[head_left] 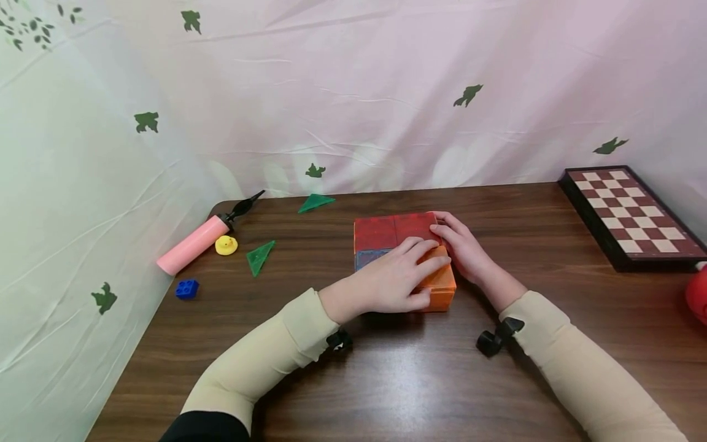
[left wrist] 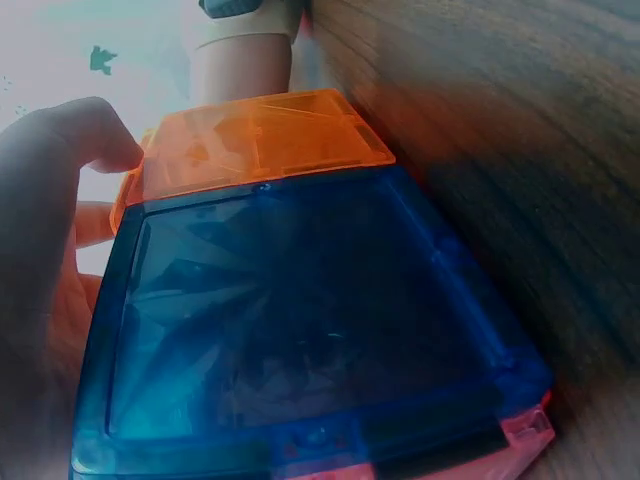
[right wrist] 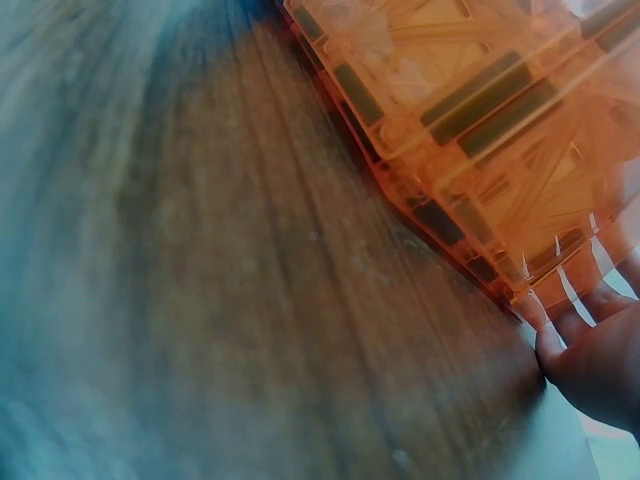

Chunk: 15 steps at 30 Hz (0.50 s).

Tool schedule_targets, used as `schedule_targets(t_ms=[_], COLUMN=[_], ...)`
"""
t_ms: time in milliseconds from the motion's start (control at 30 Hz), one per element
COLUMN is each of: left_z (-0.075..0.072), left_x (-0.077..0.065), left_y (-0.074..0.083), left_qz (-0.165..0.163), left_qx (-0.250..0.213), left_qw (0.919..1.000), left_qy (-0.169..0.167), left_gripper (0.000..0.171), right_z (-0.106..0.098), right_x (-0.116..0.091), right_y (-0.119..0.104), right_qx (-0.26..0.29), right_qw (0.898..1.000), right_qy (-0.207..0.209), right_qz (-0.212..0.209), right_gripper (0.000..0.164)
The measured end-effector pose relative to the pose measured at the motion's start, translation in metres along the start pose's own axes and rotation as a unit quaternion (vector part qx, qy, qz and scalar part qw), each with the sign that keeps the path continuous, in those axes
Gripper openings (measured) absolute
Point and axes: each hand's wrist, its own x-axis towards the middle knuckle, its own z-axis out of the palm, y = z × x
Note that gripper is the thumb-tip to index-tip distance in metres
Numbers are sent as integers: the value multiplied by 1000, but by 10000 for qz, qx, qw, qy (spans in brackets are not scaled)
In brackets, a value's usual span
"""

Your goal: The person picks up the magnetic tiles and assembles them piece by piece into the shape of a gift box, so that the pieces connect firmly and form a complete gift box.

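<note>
A block built of see-through magnetic tiles stands on the table, with red tiles (head_left: 381, 232) at the back, a blue tile (head_left: 369, 258) at front left and an orange box-like part (head_left: 440, 279) at front right. My left hand (head_left: 386, 279) lies across the orange part, fingers over its top and thumb at its front side. Around the back right corner my right hand (head_left: 464, 248) grips the block, thumb on top. The left wrist view has the blue side (left wrist: 290, 310) up close, while orange tiles (right wrist: 480, 110) fill the right wrist view's upper right.
On the left lie a pink pump (head_left: 193, 245), a yellow rubber duck (head_left: 226, 245), a blue toy brick (head_left: 186, 289) and two green triangle tiles, one nearer (head_left: 259, 257) and one farther (head_left: 315, 202). A checkered board (head_left: 635, 215) sits at right, near a red round object (head_left: 697, 294).
</note>
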Motion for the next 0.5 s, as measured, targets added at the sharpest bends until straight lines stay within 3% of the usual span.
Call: schedule_targets(t_ms=[167,300,400,500], left_z=[-1,-5,-6,-3], left_x=[-6,-23,-43,-64], left_y=[-1,-1,-3,-5], left_qz=[-63,-543,-1113,-1663], left_qx=[-28,-457,-973,-1484], left_qw=[9999,9964,9852,9668], left_qy=[130,467,867,1254], left_gripper=[59,63,71,82], right_z=[1,1,1,0], right_x=[0,0,0,-1], right_y=[0,0,-1,-3], right_qx=[121,185,96,29], right_qw=[9999,9998,9998,9996], right_qy=[-29,-74,-71,-71], right_qz=[-7,62,164,271], right_gripper=[43,44,46,46])
